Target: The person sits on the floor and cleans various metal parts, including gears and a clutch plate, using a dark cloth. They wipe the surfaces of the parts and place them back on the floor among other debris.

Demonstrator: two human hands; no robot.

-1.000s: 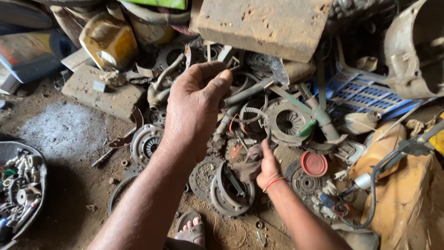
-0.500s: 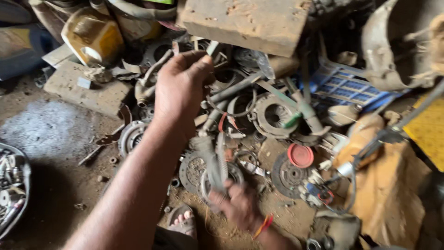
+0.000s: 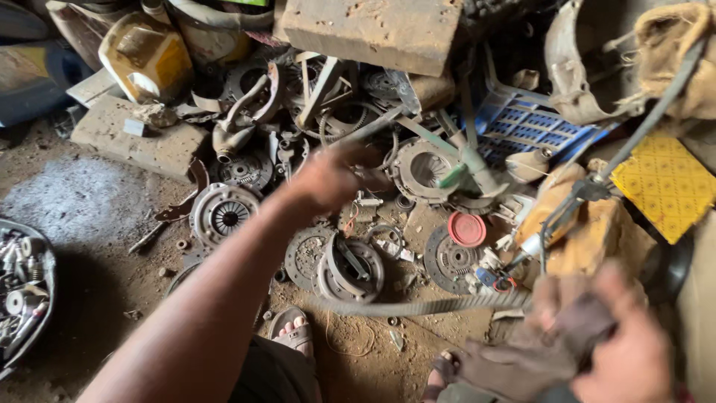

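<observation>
My left hand [image 3: 335,177] is blurred, stretched out over a pile of worn clutch plates and metal scrap; whether its fingers grip anything cannot be told. My right hand [image 3: 623,351] is low at the right, closed on a dirty brown cloth [image 3: 522,358]. A long grey toothed belt [image 3: 418,306] runs out of that cloth leftward, level above the dirt floor, towards my left forearm. Under the belt lies a clutch pressure plate [image 3: 350,269], with another clutch plate [image 3: 224,213] to its left.
A concrete block [image 3: 373,30] sits atop the pile. A blue plastic crate [image 3: 522,127], a red cap [image 3: 467,228] and a yellow patterned panel [image 3: 664,183] lie right. A yellow jug [image 3: 145,56] is far left, a basin of small parts [image 3: 22,291] near left. My sandalled foot [image 3: 294,332] is below.
My right hand has swung from the middle to the lower right with the cloth, drawing the belt out level. My left hand has dropped lower and reached further right over the pile.
</observation>
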